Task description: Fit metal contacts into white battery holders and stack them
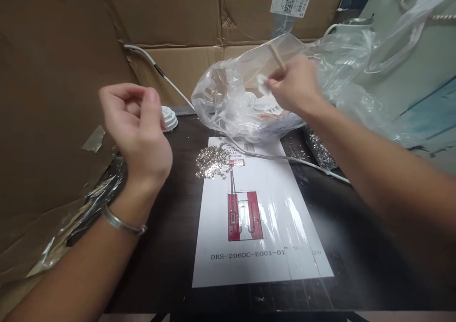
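My left hand (137, 127) is raised at the left, wrist turned up, thumb pressed to curled fingers. Whatever those fingers may pinch is hidden. At the mouth of a clear plastic bag (221, 89), my right hand (295, 82) is closed, slightly blurred. Its fingertips pinch a small white piece (262, 84), and a thin beige stick (277, 57) juts up from the same hand. White parts (265, 104) lie inside the bag. Below, a heap of small shiny metal pieces (213, 162) rests partly on a printed sheet (285, 217) with a red diagram.
Stacked white round parts (169, 118) stand behind my left hand. A white cable (270, 156) crosses the sheet's top. More metal pieces (318, 148) fill a bag beneath my right forearm. Cardboard (171, 13) walls the back and left; a pale bag (423, 65) stands right.
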{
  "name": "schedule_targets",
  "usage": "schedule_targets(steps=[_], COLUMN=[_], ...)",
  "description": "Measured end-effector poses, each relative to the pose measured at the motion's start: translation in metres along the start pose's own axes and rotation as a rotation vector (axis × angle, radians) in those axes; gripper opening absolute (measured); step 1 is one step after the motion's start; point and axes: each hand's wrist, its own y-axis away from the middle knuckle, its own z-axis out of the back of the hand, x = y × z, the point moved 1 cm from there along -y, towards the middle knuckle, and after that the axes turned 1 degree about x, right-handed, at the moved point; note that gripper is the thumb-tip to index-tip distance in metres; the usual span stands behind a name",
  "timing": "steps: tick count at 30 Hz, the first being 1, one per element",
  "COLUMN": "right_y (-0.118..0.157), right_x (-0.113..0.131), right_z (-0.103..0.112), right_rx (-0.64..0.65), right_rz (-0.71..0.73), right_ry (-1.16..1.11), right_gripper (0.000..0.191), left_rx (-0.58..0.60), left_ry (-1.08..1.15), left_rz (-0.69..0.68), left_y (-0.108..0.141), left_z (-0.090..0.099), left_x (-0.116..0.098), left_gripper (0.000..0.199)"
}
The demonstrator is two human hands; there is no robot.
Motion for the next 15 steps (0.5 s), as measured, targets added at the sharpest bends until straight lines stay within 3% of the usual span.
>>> schedule_targets(steps=[3,4,6,9,12,15], right_y=[0.028,0.041,0.069,0.107,0.127,0.129], right_x=[0.013,0.017,0.024,0.029,0.030,0.030], right_z=[0.023,0.028,0.029,0.017,0.001,-0.010], right_rx=[-0.250,-0.278,-0.204,-0.010,0.157,0.170], right_rz=[0.239,0.322,0.465,0.545,0.587,0.519], right_ry=[-0.165,-0.234,-0.388,-0.448,-0.483,-0.489], right_gripper=[0.011,0.010,0.010,0.010,0.016,0.018], left_rx=[0.269,0.382,0.552,0.724,0.668,0.383], left_ry=[0.091,0.137,0.249,0.424,0.458,0.349], left_rz=[0.240,0.369,0.605,0.809,0.901,0.895], left_y=[0.028,0.036,0.047,0.057,0.061,0.062], left_z=[-0.011,-0.013,-0.015,-0.016,-0.014,-0.009], left_x=[-0.017,-0.020,-0.022,-0.021,-0.013,0.001], left_gripper=[0.024,0.031,0.046,0.054,0.036,0.014])
